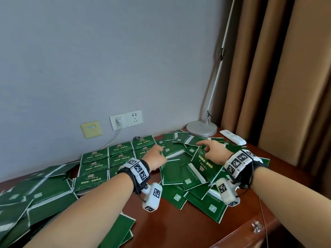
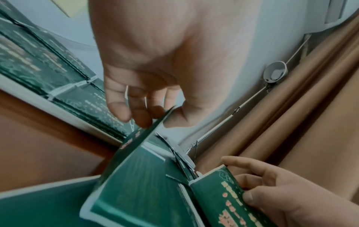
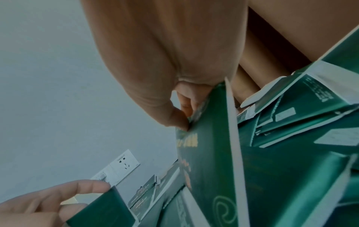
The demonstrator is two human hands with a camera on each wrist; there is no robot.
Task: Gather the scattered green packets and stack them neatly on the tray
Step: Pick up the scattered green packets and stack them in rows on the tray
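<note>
Partly done: neat rows of packets [image 1: 107, 158] on tray [image 2: 58, 106], loose heap [image 1: 188, 176] left; left hand [image 1: 157, 158] and right hand [image 1: 213, 152] each pinching one packet

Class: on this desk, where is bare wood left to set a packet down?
Free: the front strip of desk, between the left forearm and the loose heap; a small corner by the remote. Crowded: the heap under both hands and the tray rows.
</note>
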